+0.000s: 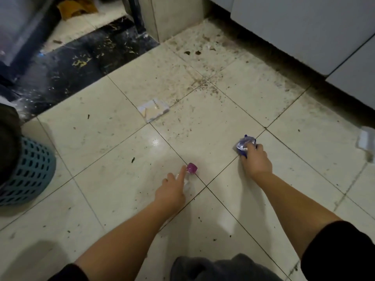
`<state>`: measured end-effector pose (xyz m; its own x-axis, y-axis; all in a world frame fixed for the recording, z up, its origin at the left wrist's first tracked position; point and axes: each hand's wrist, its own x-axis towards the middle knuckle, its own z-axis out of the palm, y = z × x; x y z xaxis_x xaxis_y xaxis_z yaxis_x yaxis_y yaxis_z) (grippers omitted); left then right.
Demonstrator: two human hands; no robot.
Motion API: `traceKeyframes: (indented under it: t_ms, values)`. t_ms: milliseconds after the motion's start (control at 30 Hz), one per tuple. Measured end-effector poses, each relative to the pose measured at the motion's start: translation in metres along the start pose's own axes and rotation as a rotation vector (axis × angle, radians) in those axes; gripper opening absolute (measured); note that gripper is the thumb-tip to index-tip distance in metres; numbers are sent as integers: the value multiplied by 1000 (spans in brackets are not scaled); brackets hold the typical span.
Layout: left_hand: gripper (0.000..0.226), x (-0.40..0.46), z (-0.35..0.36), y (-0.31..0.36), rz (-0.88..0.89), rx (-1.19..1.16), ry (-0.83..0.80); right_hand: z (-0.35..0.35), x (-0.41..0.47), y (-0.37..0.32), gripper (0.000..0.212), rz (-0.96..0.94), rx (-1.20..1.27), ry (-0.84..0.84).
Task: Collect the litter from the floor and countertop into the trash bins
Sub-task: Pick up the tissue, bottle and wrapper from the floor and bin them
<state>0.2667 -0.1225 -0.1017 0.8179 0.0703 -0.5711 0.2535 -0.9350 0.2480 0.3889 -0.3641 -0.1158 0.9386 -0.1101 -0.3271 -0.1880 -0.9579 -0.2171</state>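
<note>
The right hand (254,159) closes its fingers around a crumpled blue wrapper (244,146) lying on the floor (113,138). The left hand (172,189) rests on a clear plastic bottle with a purple cap (192,168); the index finger is stretched along its neck, and I cannot tell if the other fingers grip it. The bottle's long axis runs from under the palm toward the cap, away from the person. A flat white packet (153,110) lies farther ahead, nearer to the left hand. The blue basket (30,171) stands at the left edge of the floor, so the left hand is closer to it.
</note>
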Motion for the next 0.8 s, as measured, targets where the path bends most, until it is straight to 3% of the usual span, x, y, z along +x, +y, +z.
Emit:
traceKeyframes:
  t_ms: [233,533,800]
  values:
    - [98,-11,-51,-32,18,-138,158,-44,-13,-77,42,-219,99,95]
    - [89,-93,-219,-136,74,-487,473,-112,-80,-294,45,-612,252,286]
    - [89,-214,-365,-329,18,-728,886,-114,-200,-532,49,-1003,375,296]
